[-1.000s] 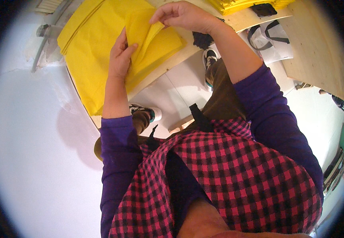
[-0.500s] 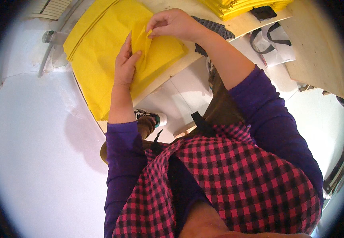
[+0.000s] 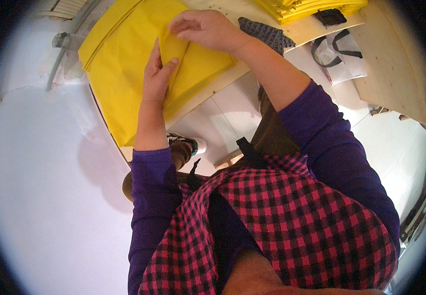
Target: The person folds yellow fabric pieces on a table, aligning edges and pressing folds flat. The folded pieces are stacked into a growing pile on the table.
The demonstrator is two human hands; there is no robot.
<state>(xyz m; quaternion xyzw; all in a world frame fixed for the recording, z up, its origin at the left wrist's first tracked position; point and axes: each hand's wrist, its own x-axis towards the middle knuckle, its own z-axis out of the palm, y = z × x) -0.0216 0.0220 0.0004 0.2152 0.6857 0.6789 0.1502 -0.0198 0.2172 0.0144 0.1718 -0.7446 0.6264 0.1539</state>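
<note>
A large yellow cloth (image 3: 119, 73) lies spread on a pale wooden table, with a folded flap and a crease near my hands. Against this flap rests my left hand (image 3: 157, 78), its thumb and index finger stretched apart. Just above and to the right, my right hand (image 3: 202, 28) hovers over the cloth with loosely curved fingers and nothing visible in them. Its fingertips are partly turned from view.
At the far right of the table sit a stack of folded yellow cloth (image 3: 289, 9) and a small black object (image 3: 330, 17). A grey textured cloth (image 3: 267, 35) lies by my right wrist. Beyond the table edge is a white bag with black handles (image 3: 343, 61). Pipes (image 3: 61, 54) stand at the left.
The raised yellow flap has come down flatter. My right hand has let go of its edge and shifted slightly left, its fingers loosening. My left hand stays nearly in place.
</note>
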